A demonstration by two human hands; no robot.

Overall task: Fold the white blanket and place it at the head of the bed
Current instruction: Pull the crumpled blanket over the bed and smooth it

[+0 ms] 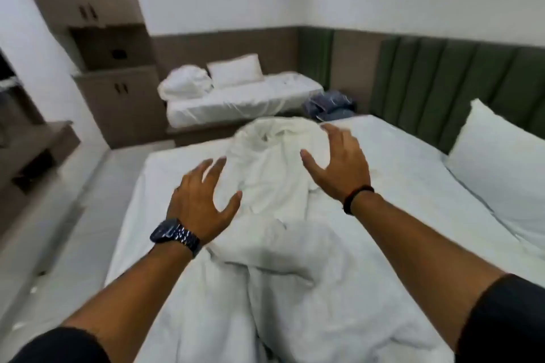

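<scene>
A crumpled white blanket (274, 174) lies in a long heap down the middle of the bed (413, 174), from the far edge towards me. My left hand (203, 200) hovers over its left side with fingers spread, holding nothing. My right hand (339, 162) is raised over the heap's far right part, also spread and empty. The green padded headboard (442, 82) runs along the right, with a white pillow (498, 162) leaning against it.
A second, smaller bed (244, 100) with a pillow and bundled white linen stands at the back. Dark blue cloth (330, 106) lies between the two beds. Brown cabinets (118, 103) and a low shelf (38, 150) line the left wall beside the tiled floor.
</scene>
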